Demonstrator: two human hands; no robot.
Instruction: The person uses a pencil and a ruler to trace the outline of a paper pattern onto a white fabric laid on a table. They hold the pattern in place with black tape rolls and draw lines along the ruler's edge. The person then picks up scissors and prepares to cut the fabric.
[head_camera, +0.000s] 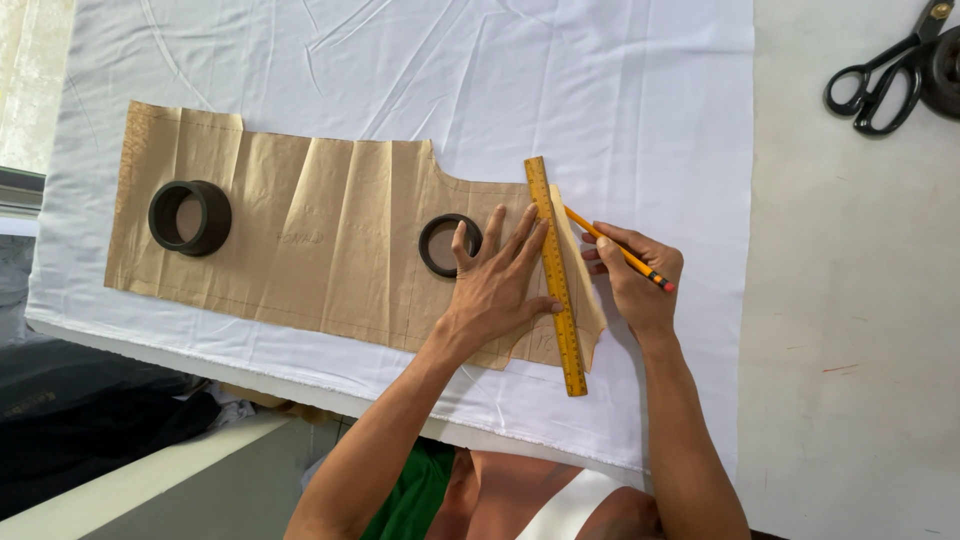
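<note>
My left hand (500, 285) lies flat with fingers spread on a brown paper pattern (320, 240), its fingertips pressing down a yellow ruler (556, 275) that runs along the pattern's right end. My right hand (635, 280) holds a yellow pencil (615, 247) with its tip against the ruler's right edge. The pattern lies on white fabric (400, 70) spread over the table. A dark ring weight (445, 243) sits on the pattern just left of my left hand's fingers.
A second, taller dark ring weight (190, 217) rests on the pattern's left part. Black scissors (885, 70) lie at the far right on the bare white table (850, 300), beside a dark round object (945, 70). The table's near edge runs below the fabric.
</note>
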